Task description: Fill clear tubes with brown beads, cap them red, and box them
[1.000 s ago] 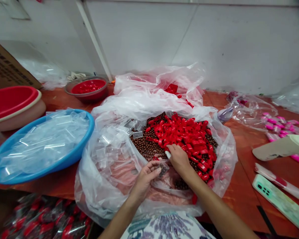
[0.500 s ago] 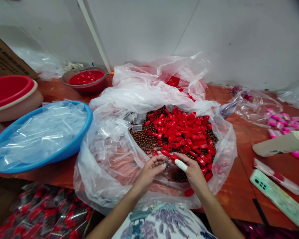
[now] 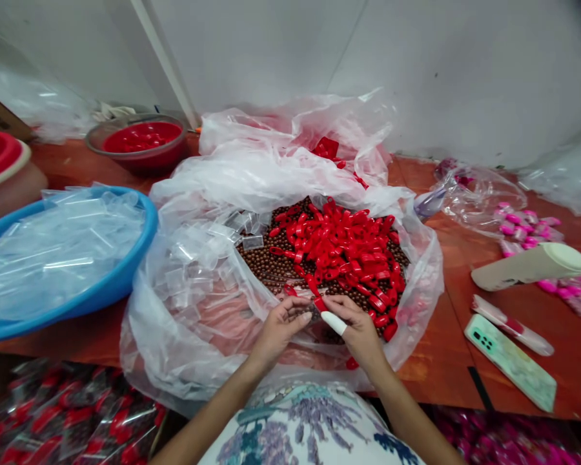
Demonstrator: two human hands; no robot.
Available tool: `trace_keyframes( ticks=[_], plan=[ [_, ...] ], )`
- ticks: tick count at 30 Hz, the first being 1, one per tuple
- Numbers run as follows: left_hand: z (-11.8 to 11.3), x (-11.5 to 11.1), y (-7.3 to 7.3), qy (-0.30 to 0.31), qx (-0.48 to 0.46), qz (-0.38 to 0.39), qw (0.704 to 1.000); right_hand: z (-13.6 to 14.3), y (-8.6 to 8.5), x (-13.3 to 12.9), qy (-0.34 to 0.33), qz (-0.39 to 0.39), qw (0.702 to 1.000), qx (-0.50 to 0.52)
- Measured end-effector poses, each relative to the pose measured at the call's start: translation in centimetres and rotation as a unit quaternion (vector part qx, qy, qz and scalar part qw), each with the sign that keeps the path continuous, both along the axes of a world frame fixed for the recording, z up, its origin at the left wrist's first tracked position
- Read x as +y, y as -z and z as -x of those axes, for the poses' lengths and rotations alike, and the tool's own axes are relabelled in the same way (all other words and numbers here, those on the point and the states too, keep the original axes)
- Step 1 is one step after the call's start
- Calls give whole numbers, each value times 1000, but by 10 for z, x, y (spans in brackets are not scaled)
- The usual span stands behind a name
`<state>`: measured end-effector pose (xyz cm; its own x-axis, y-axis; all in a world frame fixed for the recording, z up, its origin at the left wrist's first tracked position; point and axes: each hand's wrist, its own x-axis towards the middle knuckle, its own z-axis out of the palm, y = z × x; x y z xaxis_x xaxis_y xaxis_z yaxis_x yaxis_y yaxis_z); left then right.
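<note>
My left hand (image 3: 279,328) is closed on a small clear plastic container (image 3: 314,312), which appears to hold brown beads. Close beside it, my right hand (image 3: 357,329) pinches a red plastic cap (image 3: 321,303) at the container's end; a white cover wraps one of its digits. Whether cap and container are fully joined I cannot tell, as fingers hide part of them. Both hands are over a large clear plastic bag (image 3: 174,361) spread on the table. Inside lie brown beads (image 3: 261,268), a heap of red caps (image 3: 339,242) and several clear containers (image 3: 193,248).
At left stands a blue basin (image 3: 148,223) full of clear containers, with a red bowl (image 3: 174,145) behind. A phone (image 3: 513,361), a tumbler (image 3: 523,268) and pink pieces (image 3: 523,226) lie at right. Red-capped containers (image 3: 72,420) are below the table edge.
The view has shifted, so the scene sits further left in the picture. The red cap between my hands has turned from lying sideways to a more upright tilt at the container.
</note>
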<state>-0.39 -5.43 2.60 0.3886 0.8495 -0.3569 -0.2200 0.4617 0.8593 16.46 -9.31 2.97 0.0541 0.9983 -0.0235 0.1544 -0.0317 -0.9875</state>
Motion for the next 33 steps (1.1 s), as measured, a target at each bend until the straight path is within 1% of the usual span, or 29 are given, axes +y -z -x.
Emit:
trace_keyframes(
  ticks=[4,10,15,20,22,25,28,31,33],
  plan=[
    [0,-1,0,-7,4,-16,1000,-3,-1,-4,-32,-53,995,-80],
    [2,-2,2,-7,10,-32,999,-10,3,-6,-65,-100,984,-129],
    [-1,-5,0,-34,26,-42,998,0,10,-8,-73,-129,970,-194],
    [-11,-15,1,-32,-62,30,997,17,22,-10,-21,-153,956,-249],
    [-13,-16,1,-45,-88,62,993,18,23,-11,-18,-155,953,-259],
    [-14,-15,1,-60,-126,136,981,17,20,-12,-26,-162,949,-268],
    [-14,-13,1,-40,-160,199,966,16,14,-15,-44,-178,941,-283],
    [-14,-12,1,-28,-173,211,962,18,8,-18,-74,-203,923,-319],
    [-15,-13,1,-23,-169,201,965,19,6,-21,-96,-199,910,-349]
  ],
)
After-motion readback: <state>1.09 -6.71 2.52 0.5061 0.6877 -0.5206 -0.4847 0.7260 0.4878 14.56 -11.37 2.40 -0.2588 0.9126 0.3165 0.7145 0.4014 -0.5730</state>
